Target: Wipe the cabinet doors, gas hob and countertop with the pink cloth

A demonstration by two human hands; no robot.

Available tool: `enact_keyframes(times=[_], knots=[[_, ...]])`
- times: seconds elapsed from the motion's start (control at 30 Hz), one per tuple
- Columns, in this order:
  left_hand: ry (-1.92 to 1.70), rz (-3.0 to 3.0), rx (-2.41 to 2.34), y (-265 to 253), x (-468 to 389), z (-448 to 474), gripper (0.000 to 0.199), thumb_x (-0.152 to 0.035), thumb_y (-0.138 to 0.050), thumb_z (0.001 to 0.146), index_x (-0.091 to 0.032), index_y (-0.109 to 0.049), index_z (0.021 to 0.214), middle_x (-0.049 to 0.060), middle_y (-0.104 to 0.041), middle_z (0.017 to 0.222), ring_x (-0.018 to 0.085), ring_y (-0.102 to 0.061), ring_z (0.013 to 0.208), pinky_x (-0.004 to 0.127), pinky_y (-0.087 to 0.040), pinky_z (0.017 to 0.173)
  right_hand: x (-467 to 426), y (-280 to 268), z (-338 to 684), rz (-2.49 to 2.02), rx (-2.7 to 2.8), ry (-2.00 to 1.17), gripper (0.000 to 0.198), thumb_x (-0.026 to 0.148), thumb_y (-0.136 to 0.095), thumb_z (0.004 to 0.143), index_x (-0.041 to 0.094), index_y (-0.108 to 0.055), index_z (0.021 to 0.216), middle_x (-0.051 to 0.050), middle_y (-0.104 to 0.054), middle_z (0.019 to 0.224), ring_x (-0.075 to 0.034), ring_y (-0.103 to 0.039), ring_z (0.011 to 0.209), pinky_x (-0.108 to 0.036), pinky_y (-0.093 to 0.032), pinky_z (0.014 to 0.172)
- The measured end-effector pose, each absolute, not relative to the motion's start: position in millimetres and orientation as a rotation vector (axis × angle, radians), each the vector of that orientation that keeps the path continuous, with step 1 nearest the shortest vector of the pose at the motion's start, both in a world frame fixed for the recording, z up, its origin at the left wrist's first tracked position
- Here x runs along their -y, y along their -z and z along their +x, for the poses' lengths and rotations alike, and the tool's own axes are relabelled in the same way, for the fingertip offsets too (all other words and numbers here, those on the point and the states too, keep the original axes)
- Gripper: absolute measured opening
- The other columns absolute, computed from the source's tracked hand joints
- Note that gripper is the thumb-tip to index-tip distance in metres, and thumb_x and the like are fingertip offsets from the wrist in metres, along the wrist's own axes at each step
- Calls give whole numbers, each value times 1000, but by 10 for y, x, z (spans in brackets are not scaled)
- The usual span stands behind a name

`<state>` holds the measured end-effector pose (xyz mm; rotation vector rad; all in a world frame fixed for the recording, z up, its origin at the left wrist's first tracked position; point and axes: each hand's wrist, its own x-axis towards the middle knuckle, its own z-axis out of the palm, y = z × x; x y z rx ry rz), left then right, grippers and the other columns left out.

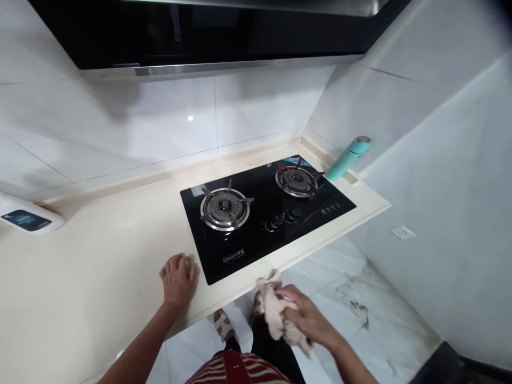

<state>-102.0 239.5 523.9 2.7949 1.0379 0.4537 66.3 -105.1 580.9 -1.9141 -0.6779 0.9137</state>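
Lower centre of frame: cloth (275,312), pale pink, crumpled, gripped in the right hand (302,314), fingers curled around it, loose folds hanging below. Cloth's upper end overlaps the front edge of the desk (108,256) in view; cannot tell whether they touch. Rest of cloth seen against legs and floor (332,282)

Left hand (178,280), left of lower centre: palm down on the cream desk, fingers slightly bent, grasping nothing, just beside the near left corner of the hob (256,237)

Hob at centre: black, glossy, set in the desk. Two burners (225,208), one left, one farther back at right, each with dark prongs. Knobs (296,212) between them, toward the front edge

Right of centre: turquoise flask (344,162), silvery cap, on the desk close to the hob's right side, appearing tilted in view. Left edge of frame: white container (34,216) with dark label, partly cut off. Top: black hood (220,40). Right: white socket (402,232) on wall, below desk level
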Motion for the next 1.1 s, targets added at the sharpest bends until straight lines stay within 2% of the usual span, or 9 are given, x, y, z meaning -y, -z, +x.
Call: enact_keyframes(times=[0.07, 0.13, 0.3, 0.43, 0.63, 0.73, 0.83, 0.97, 1.1], knots=[[-450, 2802, -1029, -5234, -2400, -1014, 30, -39, -49, 95, -20, -64, 113, 14, -57, 127, 31, -49, 119, 48, -35, 99, 1437, -5915, 899, -1947, 362, -791, 47, 46, -55, 83, 25, -64, 124, -5, -65, 96, -19, -62, 73, -32, -54, 62], [-453, 2806, -1029, -5230, -2402, -1007, 30, -40, -49, 95, -20, -64, 112, 13, -57, 126, 31, -49, 119, 48, -35, 99, 1680, -6035, 1255, -1999, 132, -576, 60, 54, -58, 80, 23, -60, 131, -5, -67, 88, -19, -61, 68, -31, -53, 59], [-461, 2807, -1035, -5238, -2400, -994, 31, -40, -49, 95, -20, -63, 113, 13, -57, 127, 31, -48, 120, 48, -35, 100, 1461, -6103, 2290, -2294, 79, -153, 64, 52, -59, 77, 23, -59, 134, -9, -62, 123, -25, -59, 110, -39, -50, 95], [-411, 2811, -1056, -5243, -2409, -981, 32, -42, -50, 94, -20, -63, 114, 13, -57, 127, 31, -48, 121, 49, -35, 101, 869, -5788, 2457, -2544, -51, -275, 63, 46, -55, 82, 25, -51, 141, -15, -47, 134, -26, -60, 105, -42, -50, 94], [-391, 2840, -1080, -5196, -2425, -951, 31, -41, -53, 91, -19, -63, 112, 14, -57, 127, 32, -48, 122, 51, -34, 102, 375, -5413, 1407, -2697, 393, -332, 71, 48, -57, 84, 26, -40, 150, -16, -37, 136, -30, -57, 109, -44, -53, 90], [-393, 2845, -1084, -5180, -2423, -941, 32, -40, -53, 91, -19, -62, 112, 15, -56, 127, 32, -48, 123, 51, -34, 102, 192, -5416, 795, -2554, 702, -457, 69, 44, -59, 84, 30, -41, 149, -15, -39, 137, -30, -54, 112, -44, -54, 90], [-387, 2838, -1109, -5182, -2419, -936, 31, -40, -53, 91, -19, -62, 112, 15, -57, 127, 32, -48, 123, 50, -34, 101, 24, -5481, 355, -2360, 977, -570, 69, 32, -65, 78, 35, -47, 145, -11, -41, 140, -31, -49, 121, -46, -49, 100], [-359, 2843, -1111, -5205, -2416, -933, 32, -41, -52, 92, -19, -62, 113, 15, -56, 127, 32, -48, 121, 50, -35, 100, 44, -5546, 194, -1994, 1051, -773, 65, 20, -63, 72, 32, -59, 136, -7, -42, 146, -29, -45, 129, -47, -42, 109], [-364, 2820, -1082, -5236, -2404, -942, 33, -41, -51, 93, -18, -62, 115, 16, -55, 129, 32, -47, 122, 51, -34, 102, 481, -5612, 329, -1636, 568, -1152, 56, 33, -52, 87, 30, -52, 143, -6, -57, 138, -21, -63, 107, -42, -54, 93]])
